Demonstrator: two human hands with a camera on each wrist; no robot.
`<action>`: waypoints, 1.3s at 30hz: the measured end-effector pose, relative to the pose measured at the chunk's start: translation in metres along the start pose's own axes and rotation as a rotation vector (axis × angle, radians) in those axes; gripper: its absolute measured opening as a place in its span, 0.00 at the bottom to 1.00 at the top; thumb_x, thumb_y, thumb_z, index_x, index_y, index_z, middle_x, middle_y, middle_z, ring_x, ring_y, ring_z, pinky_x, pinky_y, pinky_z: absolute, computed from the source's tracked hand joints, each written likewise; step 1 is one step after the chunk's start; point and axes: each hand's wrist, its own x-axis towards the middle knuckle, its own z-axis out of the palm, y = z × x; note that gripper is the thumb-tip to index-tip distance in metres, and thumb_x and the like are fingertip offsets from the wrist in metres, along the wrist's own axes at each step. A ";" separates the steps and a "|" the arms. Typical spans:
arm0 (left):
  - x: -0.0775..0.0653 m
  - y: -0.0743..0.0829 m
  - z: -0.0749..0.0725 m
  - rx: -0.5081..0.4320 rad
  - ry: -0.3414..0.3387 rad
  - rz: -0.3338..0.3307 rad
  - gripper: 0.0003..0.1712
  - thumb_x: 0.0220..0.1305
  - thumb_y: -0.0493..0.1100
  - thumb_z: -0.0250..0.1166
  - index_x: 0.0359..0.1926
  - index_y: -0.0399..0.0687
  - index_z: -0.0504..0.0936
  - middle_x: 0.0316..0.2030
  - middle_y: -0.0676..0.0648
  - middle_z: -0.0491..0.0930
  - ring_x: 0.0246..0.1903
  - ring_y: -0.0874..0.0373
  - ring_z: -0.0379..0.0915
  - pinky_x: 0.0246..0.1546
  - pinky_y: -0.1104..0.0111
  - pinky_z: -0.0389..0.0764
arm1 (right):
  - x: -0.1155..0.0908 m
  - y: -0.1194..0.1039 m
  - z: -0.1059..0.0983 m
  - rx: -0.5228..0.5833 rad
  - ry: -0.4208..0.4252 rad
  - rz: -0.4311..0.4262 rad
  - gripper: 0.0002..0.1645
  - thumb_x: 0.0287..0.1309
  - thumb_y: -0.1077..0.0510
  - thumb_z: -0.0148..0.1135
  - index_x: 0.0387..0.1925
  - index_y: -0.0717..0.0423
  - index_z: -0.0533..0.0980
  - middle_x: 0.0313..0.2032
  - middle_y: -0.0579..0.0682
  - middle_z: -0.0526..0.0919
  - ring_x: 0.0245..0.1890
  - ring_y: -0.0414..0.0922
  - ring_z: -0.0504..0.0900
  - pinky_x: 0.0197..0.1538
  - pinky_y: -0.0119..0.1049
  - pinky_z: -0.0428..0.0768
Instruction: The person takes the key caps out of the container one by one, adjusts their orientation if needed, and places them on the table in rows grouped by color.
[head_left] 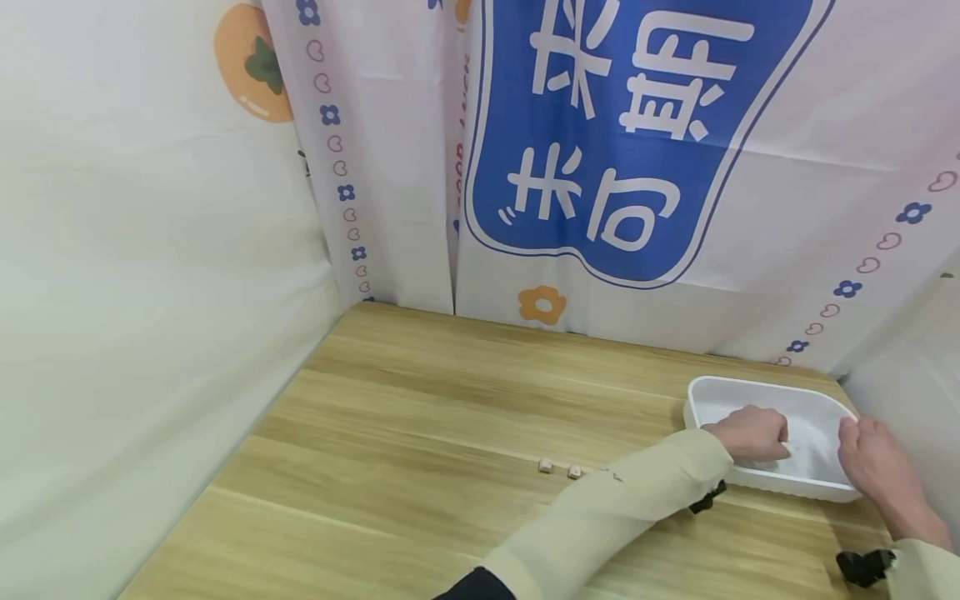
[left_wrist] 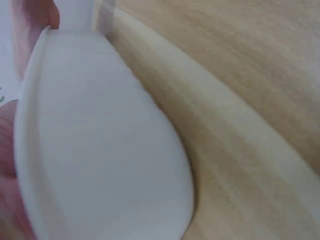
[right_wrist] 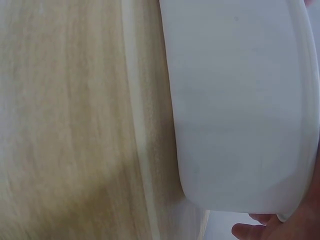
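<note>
A white plastic basin with rounded corners stands on the wooden table at the far right. My left hand reaches over its near side into it, knuckles up and fingers bent down. I cannot tell whether those fingertips pinch something, as they are hidden. The right hand grips the rim at the basin's right end. In the right wrist view its fingers wrap the rim corner. Two small pale blocks lie on the table left of the basin, close to the left sleeve.
The wood-grain table reaches to a printed curtain at the back. White cloth hangs along the left edge, and a pale wall stands close beside the basin. Dark wrist cameras sit on both forearms.
</note>
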 end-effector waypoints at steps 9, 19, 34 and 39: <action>-0.006 0.000 -0.016 0.004 0.000 0.029 0.10 0.65 0.56 0.63 0.47 0.68 0.80 0.40 0.70 0.79 0.30 0.76 0.68 0.32 0.86 0.67 | 0.000 0.000 0.003 0.008 0.007 0.015 0.41 0.75 0.46 0.19 0.55 0.88 0.53 0.50 0.82 0.57 0.50 0.79 0.62 0.54 0.70 0.63; -0.018 0.002 -0.032 0.024 0.050 0.066 0.11 0.65 0.56 0.63 0.48 0.67 0.81 0.41 0.71 0.80 0.35 0.79 0.71 0.38 0.89 0.67 | -0.001 0.000 0.000 0.000 0.030 -0.011 0.39 0.75 0.47 0.21 0.51 0.87 0.57 0.46 0.81 0.59 0.46 0.80 0.64 0.49 0.70 0.66; -0.049 -0.019 -0.044 -0.036 0.070 0.102 0.10 0.65 0.56 0.64 0.46 0.66 0.81 0.39 0.69 0.80 0.34 0.79 0.70 0.36 0.88 0.65 | 0.001 0.003 0.002 0.002 0.021 -0.027 0.39 0.75 0.48 0.20 0.50 0.89 0.57 0.45 0.82 0.60 0.46 0.79 0.64 0.51 0.69 0.64; -0.057 -0.027 -0.047 -0.030 0.084 0.132 0.09 0.65 0.55 0.64 0.45 0.65 0.81 0.37 0.69 0.80 0.33 0.80 0.69 0.34 0.89 0.65 | 0.000 0.004 0.002 0.010 0.016 -0.019 0.39 0.75 0.48 0.20 0.51 0.88 0.56 0.46 0.81 0.59 0.46 0.79 0.63 0.51 0.70 0.64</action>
